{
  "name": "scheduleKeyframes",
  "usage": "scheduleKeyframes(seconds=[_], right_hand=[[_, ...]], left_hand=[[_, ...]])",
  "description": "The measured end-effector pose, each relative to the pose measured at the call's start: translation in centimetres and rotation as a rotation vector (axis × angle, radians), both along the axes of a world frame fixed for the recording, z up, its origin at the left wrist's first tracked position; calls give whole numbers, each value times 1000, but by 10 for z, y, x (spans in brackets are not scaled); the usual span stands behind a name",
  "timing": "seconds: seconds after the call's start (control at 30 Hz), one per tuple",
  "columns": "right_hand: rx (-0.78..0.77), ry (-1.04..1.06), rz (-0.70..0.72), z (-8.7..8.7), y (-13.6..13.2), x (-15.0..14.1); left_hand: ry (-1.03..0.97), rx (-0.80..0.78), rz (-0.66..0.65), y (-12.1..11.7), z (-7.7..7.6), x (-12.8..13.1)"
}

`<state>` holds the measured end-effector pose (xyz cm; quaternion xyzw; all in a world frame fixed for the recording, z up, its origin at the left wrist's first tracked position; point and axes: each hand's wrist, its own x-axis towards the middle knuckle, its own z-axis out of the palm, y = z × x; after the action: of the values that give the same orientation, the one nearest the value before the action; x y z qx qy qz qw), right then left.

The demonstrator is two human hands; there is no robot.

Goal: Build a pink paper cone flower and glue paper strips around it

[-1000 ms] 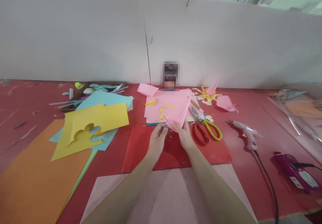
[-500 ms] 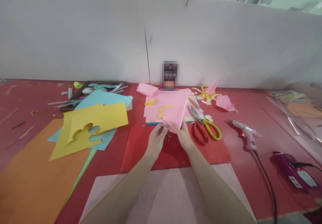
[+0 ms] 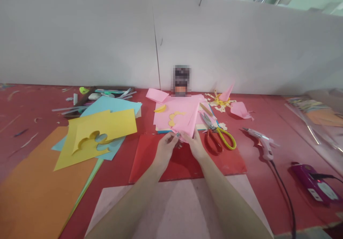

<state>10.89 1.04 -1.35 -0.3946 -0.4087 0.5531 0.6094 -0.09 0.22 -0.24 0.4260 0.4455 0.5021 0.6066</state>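
Observation:
Both of my hands meet over a red sheet [image 3: 150, 164] at the middle of the table. My left hand [image 3: 165, 150] and my right hand [image 3: 195, 146] pinch the near edge of a folded pink paper [image 3: 187, 122], fingers closed on it. Behind it lies a flat pink sheet [image 3: 184, 107] with yellow cut-outs [image 3: 175, 116] on top. Scissors [image 3: 218, 134] with one red and one yellow handle lie just right of my right hand.
A yellow sheet with a cut-out shape [image 3: 99, 133] lies on blue paper [image 3: 112, 105] and an orange sheet [image 3: 34, 192] at left. Pens and tools [image 3: 102, 95] sit at the back left. A glue gun [image 3: 261, 140] with its cord and a purple device [image 3: 313, 183] lie at right. A white partition [image 3: 107, 35] stands behind.
The raised pink flap has folded lower toward the table, and my fingers have closed in slightly on its edge. Nothing else has moved.

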Motion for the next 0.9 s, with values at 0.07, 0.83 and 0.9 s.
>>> scheduleKeyframes(seconds=[0.07, 0.83, 0.9], right_hand=[[-9, -9, 6, 0, 0, 0], [13, -18, -110, -6, 2, 2], [11, -16, -104, -8, 3, 2]], left_hand=[[11, -3, 6, 0, -1, 0], [40, -14, -23, -3, 5, 2], [39, -9, -23, -3, 5, 2]])
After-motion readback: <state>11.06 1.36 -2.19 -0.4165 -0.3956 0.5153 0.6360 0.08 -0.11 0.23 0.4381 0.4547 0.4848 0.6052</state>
